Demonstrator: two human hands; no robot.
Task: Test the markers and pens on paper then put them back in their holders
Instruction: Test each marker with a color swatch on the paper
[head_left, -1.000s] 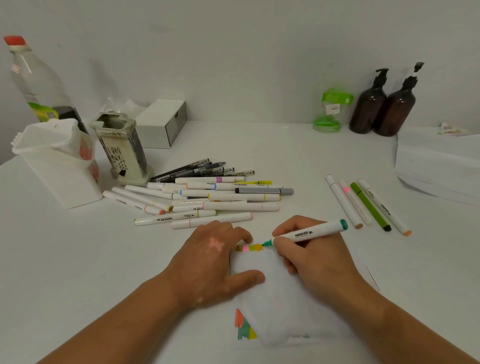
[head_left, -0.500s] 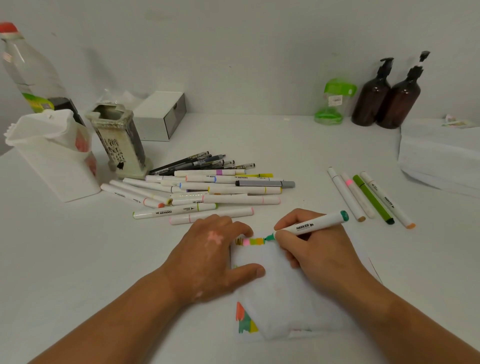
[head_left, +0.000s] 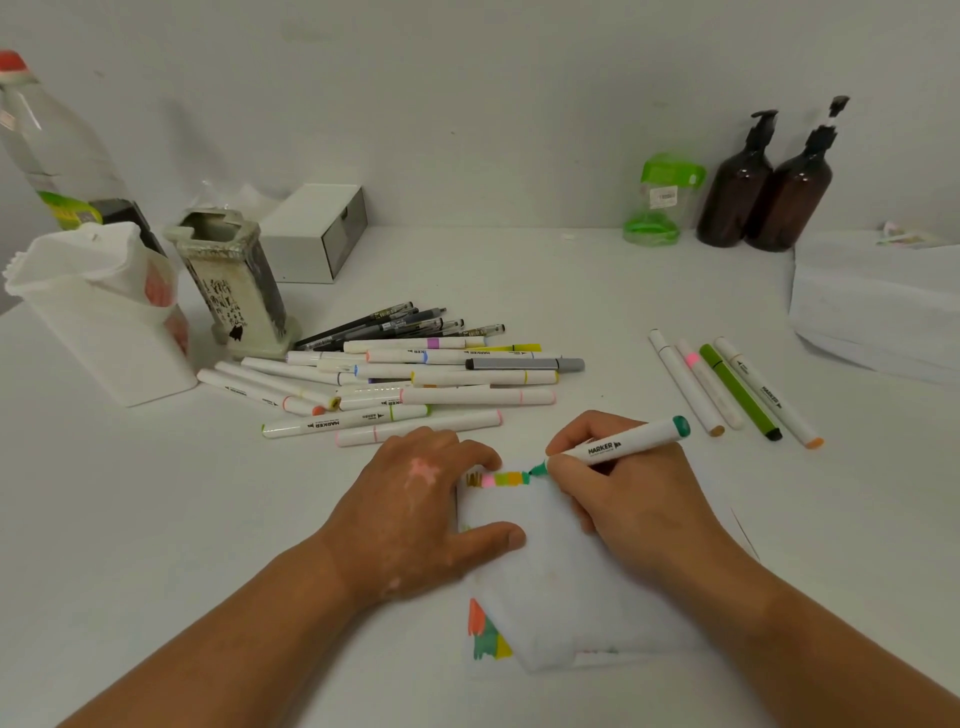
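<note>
At a white counter (head_left: 156, 519), testing is under way: the right hand (head_left: 639, 499) grips a green marker (head_left: 623, 444), tip on the paper (head_left: 561, 571).
The left hand (head_left: 415, 499) lies flat, fingers relaxed, pinning the sheet; next, probably, lift the tip and swap markers from the pile (head_left: 415, 379).

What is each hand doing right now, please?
Left hand: open, resting flat on the paper, holding it down.
Right hand: closed in a grip on the green marker, tip on the paper.

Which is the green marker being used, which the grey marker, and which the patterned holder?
green marker (head_left: 626, 442): head view, middle of its white barrel.
grey marker (head_left: 519, 364): head view, middle of its dark barrel.
patterned holder (head_left: 231, 296): head view, its front wall.
</note>
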